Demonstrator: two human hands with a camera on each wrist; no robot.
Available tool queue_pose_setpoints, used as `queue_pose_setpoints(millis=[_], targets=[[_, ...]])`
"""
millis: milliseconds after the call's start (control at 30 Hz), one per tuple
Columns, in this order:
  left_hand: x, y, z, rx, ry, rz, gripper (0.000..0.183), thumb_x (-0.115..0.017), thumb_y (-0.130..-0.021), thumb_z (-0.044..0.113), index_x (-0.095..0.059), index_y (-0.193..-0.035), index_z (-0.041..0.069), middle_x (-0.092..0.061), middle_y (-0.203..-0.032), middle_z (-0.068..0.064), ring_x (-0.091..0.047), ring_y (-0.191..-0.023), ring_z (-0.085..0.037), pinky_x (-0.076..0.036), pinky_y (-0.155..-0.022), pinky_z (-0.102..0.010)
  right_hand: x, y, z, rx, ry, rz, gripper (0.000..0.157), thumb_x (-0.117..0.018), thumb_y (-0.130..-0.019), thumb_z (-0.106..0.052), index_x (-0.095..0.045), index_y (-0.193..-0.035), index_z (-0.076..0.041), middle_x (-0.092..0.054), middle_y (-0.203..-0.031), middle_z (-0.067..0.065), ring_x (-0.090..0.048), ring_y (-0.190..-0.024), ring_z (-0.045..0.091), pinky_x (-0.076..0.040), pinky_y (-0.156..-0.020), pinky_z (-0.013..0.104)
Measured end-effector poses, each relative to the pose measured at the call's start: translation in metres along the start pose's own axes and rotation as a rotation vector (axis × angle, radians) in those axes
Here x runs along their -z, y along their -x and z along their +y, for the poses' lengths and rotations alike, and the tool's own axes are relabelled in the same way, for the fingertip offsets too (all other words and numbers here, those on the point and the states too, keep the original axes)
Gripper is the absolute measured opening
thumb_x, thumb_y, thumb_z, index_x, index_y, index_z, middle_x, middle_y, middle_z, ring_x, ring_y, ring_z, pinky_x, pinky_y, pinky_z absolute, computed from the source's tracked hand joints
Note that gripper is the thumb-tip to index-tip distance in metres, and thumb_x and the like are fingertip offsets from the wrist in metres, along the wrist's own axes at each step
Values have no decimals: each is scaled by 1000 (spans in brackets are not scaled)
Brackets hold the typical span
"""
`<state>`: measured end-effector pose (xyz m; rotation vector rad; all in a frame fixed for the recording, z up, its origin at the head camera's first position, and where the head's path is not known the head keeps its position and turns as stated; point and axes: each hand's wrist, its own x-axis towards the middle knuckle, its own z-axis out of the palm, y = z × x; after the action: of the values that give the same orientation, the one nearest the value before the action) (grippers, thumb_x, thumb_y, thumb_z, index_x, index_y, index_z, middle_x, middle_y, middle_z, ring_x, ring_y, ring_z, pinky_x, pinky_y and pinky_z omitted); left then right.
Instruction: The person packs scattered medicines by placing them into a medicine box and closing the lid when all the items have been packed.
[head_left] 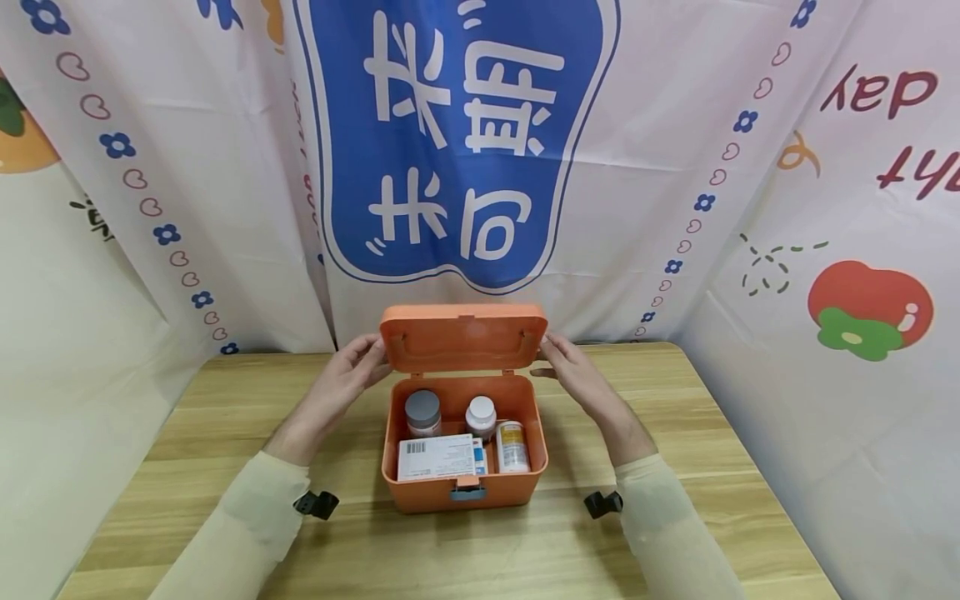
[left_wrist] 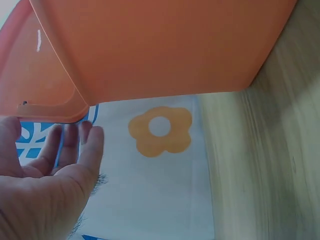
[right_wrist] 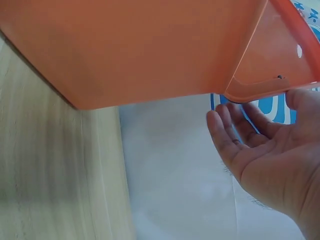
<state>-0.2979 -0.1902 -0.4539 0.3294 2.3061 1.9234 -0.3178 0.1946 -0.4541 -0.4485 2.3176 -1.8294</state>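
Note:
An orange plastic box (head_left: 420, 498) stands on the table with its hinged lid (head_left: 467, 346) raised. At the lid's left edge is my left hand (head_left: 347, 379), its thumb touching the rim and its fingers loosely extended behind. My right hand (head_left: 581, 379) mirrors it on the right edge, thumb against the rim, fingers relaxed. Inside the box are a grey-capped bottle (head_left: 423, 408), a white bottle (head_left: 480, 414), a white bottle with a yellow label (head_left: 513, 450) and a white carton (head_left: 435, 458). Both wrist views show the box's orange side wall (left_wrist: 160, 50) close up.
The wood-grain table (head_left: 360, 550) extends around the box on both sides and in front. Printed white cloth (head_left: 652, 192) hangs behind and at both sides. A grey-blue latch (head_left: 468, 494) is on the box's front.

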Motion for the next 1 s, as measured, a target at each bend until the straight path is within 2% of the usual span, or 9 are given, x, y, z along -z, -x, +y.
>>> queue_pose_setpoints(millis=[133, 333, 500, 733, 1000], targets=[[1, 1, -3, 6, -14, -52, 61, -42, -113, 46, -46, -153, 1, -50, -157, -27, -50, -148, -44, -44, -120, -52, 3, 2, 3, -38, 14, -57, 60, -37, -114, -47, -46, -157, -5, -54, -152, 21, -55, -138, 41, -55, -111, 49], [5, 4, -7, 22, -32, -124, 64, -39, -114, 45, -38, -161, 1, -47, -160, -28, -48, -148, -47, -42, -120, -55, 5, 4, 8, -43, 11, -119, 60, -35, -115, -44, -48, -153, 1, -57, -149, 27, -55, -138, 48, -53, -111, 55], [7, 6, -9, 41, -55, -173, 65, -37, -114, 45, -35, -163, 2, -47, -161, -28, -48, -148, -48, -41, -120, -57, 7, 8, 10, -27, 30, -161, 61, -32, -115, -45, -51, -148, 3, -60, -146, 28, -55, -138, 48, -50, -113, 60], [7, 9, -8, 36, -92, -199, 60, -35, -114, 44, -46, -156, 2, -55, -155, -26, -52, -146, -45, -44, -120, -58, 9, 9, 11, 11, 77, -200, 60, -29, -116, -44, -56, -142, 4, -61, -145, 27, -56, -138, 46, -50, -112, 62], [4, 11, -7, 44, -85, -171, 64, -40, -111, 47, -46, -155, 1, -55, -155, -26, -56, -143, -42, -48, -117, -48, 9, 8, 15, 10, 56, -210, 59, -31, -116, -44, -55, -147, 0, -61, -147, 24, -55, -141, 43, -52, -113, 56]])
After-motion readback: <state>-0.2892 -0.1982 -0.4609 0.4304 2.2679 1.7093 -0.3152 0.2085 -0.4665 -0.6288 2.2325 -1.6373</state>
